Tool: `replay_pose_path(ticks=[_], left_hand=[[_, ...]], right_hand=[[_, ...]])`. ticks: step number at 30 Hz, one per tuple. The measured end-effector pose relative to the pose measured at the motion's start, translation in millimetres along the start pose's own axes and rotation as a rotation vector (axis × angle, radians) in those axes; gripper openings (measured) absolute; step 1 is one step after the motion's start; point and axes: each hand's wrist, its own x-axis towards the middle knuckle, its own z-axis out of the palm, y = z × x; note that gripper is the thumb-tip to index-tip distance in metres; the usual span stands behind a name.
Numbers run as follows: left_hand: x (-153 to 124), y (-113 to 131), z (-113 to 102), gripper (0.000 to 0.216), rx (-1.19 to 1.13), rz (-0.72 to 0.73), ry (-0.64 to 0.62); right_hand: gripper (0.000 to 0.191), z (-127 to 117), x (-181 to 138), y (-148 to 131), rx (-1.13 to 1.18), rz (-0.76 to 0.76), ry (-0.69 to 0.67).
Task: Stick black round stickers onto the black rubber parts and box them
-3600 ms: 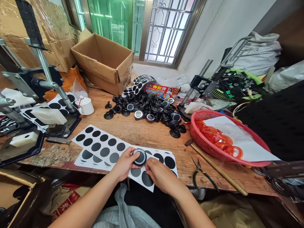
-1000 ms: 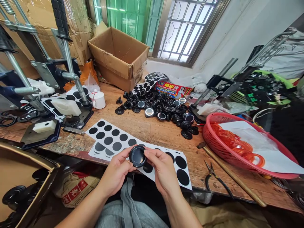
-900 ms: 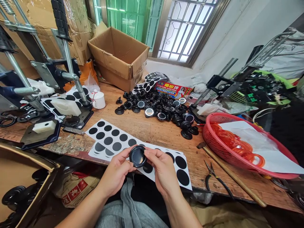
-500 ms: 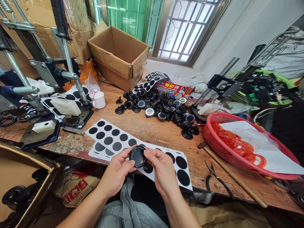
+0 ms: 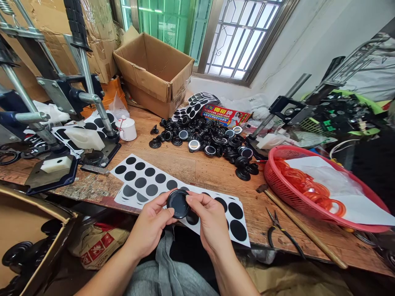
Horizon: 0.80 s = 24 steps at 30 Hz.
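Nearby, both hands' fingers pinch the black cap (image 5: 178,203) over sticker sheets (image 5: 145,181); pliers (image 5: 282,234) alongside.

A round black plastic cap (image 5: 178,203) is pinched between left hand (image 5: 150,225) and right hand (image 5: 208,222), a white sheet of black round stickers (image 5: 145,181) lying at eleven o'clock.
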Motion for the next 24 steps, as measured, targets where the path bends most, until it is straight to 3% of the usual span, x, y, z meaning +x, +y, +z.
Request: replay_pose_path(ticks=[14,24], left_hand=[[0.1,-0.1,1.0,0.040,-0.036,0.002,0.007],[0.6,1.5,2.7,0.042,-0.011,0.007,0.047]], right_hand=[[0.016,0.4,-1.6,1.4,-0.032,-0.040,0.005],[0.016,-3.8,-1.2,3.6,-0.204,-0.143,-0.017]])
